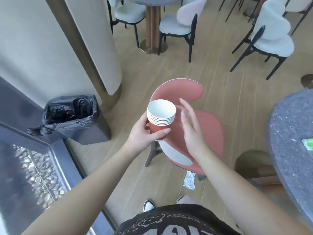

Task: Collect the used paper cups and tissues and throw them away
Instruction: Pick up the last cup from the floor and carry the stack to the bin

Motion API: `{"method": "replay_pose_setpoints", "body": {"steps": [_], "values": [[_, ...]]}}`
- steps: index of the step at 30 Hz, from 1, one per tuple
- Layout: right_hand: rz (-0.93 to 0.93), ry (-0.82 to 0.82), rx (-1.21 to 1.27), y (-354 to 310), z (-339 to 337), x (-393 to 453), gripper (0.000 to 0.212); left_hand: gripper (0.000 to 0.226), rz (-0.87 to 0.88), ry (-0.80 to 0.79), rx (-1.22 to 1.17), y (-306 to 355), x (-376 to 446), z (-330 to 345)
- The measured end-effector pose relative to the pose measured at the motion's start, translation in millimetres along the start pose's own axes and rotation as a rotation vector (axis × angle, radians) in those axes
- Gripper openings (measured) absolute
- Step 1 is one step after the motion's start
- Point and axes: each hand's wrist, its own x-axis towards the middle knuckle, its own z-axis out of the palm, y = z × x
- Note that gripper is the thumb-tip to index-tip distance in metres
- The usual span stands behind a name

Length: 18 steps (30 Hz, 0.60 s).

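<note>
A stack of several red paper cups [160, 116] with white insides is held upright in front of me, above a red chair. My left hand [145, 134] is shut around the lower part of the stack. My right hand [189, 126] hovers just right of the cups with its fingers spread and holds nothing. A dark bin lined with a black bag [71, 114] stands on the floor to the left, against the wall. A crumpled white tissue [189, 180] lies on the floor under the red chair.
The red chair [208, 131] stands right below my hands. A grey round table [291, 133] with a small green item [308, 144] is at the right. White chairs [177, 26] and another table are further back. A dark ledge with pebbles [39, 170] runs along the left.
</note>
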Motion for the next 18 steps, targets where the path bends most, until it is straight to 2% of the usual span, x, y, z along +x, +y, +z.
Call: {"method": "replay_pose_setpoints", "body": {"steps": [6,10,18], "values": [[0.012,-0.163,0.090,2,49,48,0.041,0.087,-0.047,0.183,-0.028,-6,13,-39],[0.016,-0.260,0.039,5,77,86,0.048,0.077,-0.071,0.358,-0.010,-4,16,-67],[0.043,-0.517,0.098,0,157,125,0.042,0.078,-0.077,0.632,-0.016,-2,-7,-137]]}}
